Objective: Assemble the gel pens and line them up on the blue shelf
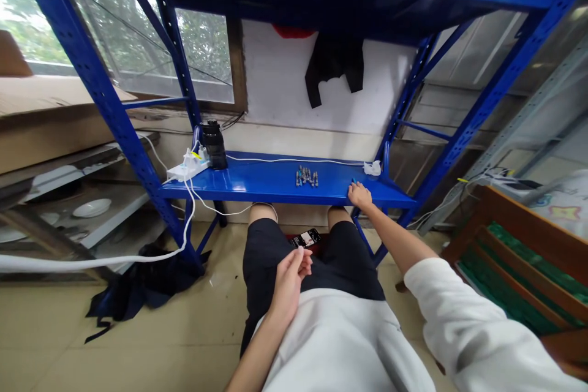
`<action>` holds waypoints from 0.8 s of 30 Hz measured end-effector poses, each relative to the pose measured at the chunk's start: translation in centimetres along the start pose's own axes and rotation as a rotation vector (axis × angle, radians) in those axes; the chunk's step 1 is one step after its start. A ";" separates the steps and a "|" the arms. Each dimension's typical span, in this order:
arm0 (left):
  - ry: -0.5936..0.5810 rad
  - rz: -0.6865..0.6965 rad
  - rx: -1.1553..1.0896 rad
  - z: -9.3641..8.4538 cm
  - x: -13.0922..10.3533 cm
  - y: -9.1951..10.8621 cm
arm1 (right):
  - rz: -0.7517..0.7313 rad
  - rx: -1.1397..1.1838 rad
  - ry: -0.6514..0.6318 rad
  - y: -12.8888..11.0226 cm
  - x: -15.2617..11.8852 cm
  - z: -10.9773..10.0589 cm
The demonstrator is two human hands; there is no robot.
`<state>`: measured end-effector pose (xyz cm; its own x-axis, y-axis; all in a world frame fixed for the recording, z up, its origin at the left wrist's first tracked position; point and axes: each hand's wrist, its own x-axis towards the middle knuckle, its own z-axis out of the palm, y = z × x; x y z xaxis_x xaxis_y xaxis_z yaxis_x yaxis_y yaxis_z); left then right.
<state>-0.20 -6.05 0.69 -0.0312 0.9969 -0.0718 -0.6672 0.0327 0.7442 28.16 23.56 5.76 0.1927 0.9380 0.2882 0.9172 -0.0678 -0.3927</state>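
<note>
Several small metallic and blue pieces stand grouped on the blue shelf, near its middle. My right hand rests at the shelf's front edge, to the right of that group, its fingers closed around a small blue piece that is mostly hidden. Over my lap, away from the shelf, my left hand hovers with curled fingers; whether anything is between them is too small to tell. A phone with a lit screen lies between my thighs, just beyond my left hand.
A black bottle and a white power strip with cables stand at the shelf's left end. Crumpled white plastic lies at the right back. Blue uprights flank the shelf, and a wooden chair is at the right.
</note>
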 end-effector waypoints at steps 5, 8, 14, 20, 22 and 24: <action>0.009 -0.009 0.005 -0.1 0.2 -0.1 | -0.012 0.197 0.079 0.2 -0.7 -0.8; 0.002 -0.001 0.002 -0.3 0.4 -0.3 | 0.005 0.363 0.160 -0.2 -2.0 -1.4; -0.001 0.008 0.011 -0.2 0.3 -0.4 | 0.000 0.754 0.298 -4.2 -7.2 -2.2; 0.010 0.015 0.010 -0.1 0.3 0.1 | -0.063 1.575 0.007 -12.0 -19.3 -5.2; 0.018 0.009 0.012 0.0 0.3 0.3 | -0.005 1.815 -0.213 -13.7 -24.3 -6.3; 0.003 0.002 0.027 0.2 0.2 0.5 | 0.121 1.918 -0.414 -14.3 -28.6 -6.6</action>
<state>-0.35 -5.84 1.15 -0.0352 0.9968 -0.0722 -0.6468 0.0324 0.7620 11.81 -4.51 8.92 -0.1258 0.9852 0.1163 -0.6700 0.0021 -0.7423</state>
